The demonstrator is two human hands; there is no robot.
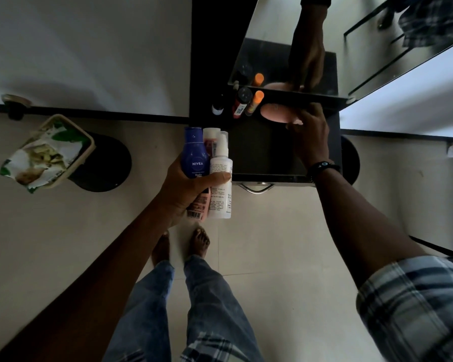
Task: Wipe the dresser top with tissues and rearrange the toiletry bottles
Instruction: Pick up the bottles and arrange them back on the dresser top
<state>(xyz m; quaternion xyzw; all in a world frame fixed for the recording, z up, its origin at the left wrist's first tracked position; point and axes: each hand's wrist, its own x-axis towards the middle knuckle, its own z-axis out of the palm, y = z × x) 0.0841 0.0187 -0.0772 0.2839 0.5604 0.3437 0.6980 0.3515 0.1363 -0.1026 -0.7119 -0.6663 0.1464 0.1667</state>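
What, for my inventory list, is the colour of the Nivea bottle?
The Nivea bottle is dark blue with white lettering, seen in the head view.

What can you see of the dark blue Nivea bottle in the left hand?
The dark blue plastic Nivea bottle has rounded shoulders and a matching blue cap that points away from the person. White lettering on it reads NIVEA and Body. It looks glossy, with its cap on. The left hand grips it in the air, just off the front left corner of the black dresser top. It is bundled against a pink bottle and a white pump bottle. The hand hides its base.
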